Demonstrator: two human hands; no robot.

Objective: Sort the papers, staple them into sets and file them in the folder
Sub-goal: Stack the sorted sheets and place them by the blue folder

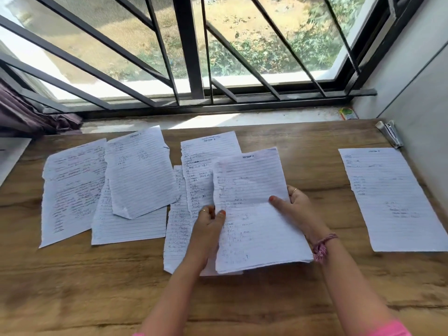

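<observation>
i hold a lined sheet [254, 209] up over the middle of the tabletop [303, 161], my left hand [209, 226] pinching its left edge and my right hand [294, 202] gripping its right edge, thumb on the face. the sheet is handwritten and headed "section", the number too blurred to read. under it lie two more sheets [194, 170], overlapping. toward the left edge of the tabletop three other sheets overlap: a far-left sheet [70, 190], a bent sheet [140, 170] on top with a folded corner, and a mostly blank one [128, 226] beneath. a single sheet [390, 200] lies apart near the right edge. a stapler [390, 133] sits in the far right corner, against the wall [417, 76]. the tabletop is brown wood grain, set against a sill [218, 118] below a window [189, 44] with dark slanted bars; dry ground and green bushes show outside. a purple curtain [26, 110] bunches at the far left, and a small packet [348, 113] lies on the sill's right end.
</observation>
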